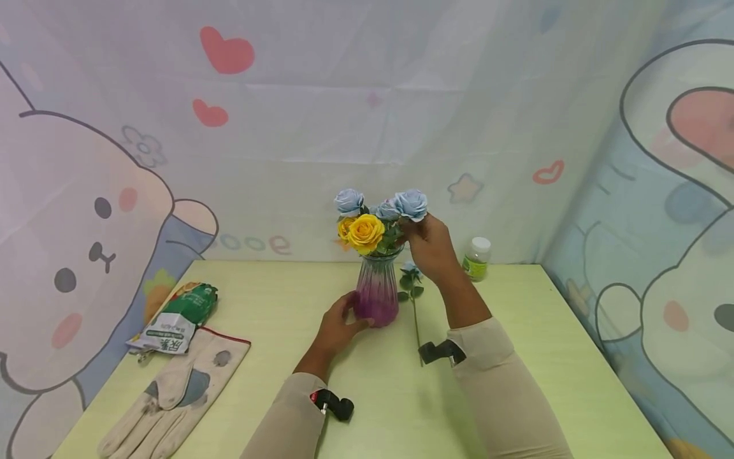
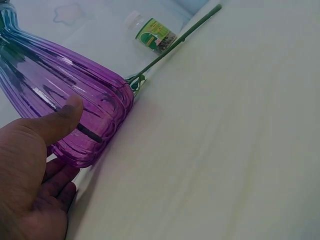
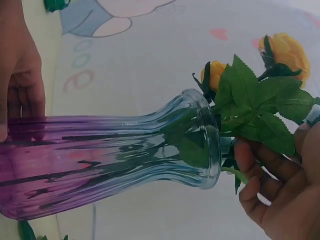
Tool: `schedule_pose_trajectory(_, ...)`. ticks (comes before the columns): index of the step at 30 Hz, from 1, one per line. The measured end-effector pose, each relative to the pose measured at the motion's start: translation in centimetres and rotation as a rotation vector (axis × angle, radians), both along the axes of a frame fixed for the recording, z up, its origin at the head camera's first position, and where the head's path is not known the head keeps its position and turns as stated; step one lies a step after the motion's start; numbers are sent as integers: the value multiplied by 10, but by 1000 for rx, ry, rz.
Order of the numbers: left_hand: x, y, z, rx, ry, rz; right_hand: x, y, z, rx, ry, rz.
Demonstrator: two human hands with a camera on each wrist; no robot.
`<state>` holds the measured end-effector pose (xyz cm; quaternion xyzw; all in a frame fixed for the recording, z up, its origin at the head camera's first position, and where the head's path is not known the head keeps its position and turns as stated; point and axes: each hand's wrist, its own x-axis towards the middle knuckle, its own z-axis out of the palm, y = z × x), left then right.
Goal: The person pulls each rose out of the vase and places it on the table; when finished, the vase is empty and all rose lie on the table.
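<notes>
A ribbed glass vase [image 1: 375, 290], purple below and clear bluish towards its rim, stands upright on the table. My left hand [image 1: 335, 328] holds it low down, thumb on the near side and fingers round the other. At the mouth, my right hand [image 1: 432, 248] has its curled fingers on the stem of a blue rose [image 1: 411, 204], just above the rim. Two other blue roses [image 1: 348, 201] and yellow roses [image 1: 366, 234] fill the vase. Green leaves [image 3: 270, 107] partly cover my right fingertips in the right wrist view. Dark stems show through the glass.
Right of the vase, another blue rose [image 1: 411, 268] lies on the table [image 1: 550, 382], its stem pointing towards me. A white-capped jar [image 1: 476, 259] stands at the back right. On the left, a green-and-white packet [image 1: 180, 319] lies against a pale work glove [image 1: 178, 398].
</notes>
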<state>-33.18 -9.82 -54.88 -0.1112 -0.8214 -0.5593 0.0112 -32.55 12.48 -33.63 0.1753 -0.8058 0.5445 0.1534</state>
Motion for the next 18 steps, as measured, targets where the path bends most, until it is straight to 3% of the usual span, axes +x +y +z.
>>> schedule_pose_trajectory(3,0,-1,-1,-2,8,0,1,-1,1,6,-15,46)
schedule_pose_trajectory(7,1,1,1,9,1,-3,-1,1,-1,-67,-74,122)
schedule_pose_trajectory(11,1,2,1,27,-4,-8,-1,7,-8,-202,-131,199)
schedule_pose_trajectory(15,2,2,0,33,2,-11,3,9,-16,-412,-208,300)
schedule_pose_trajectory(18,1,2,-1,32,2,-16,4,7,-21,-489,-215,299)
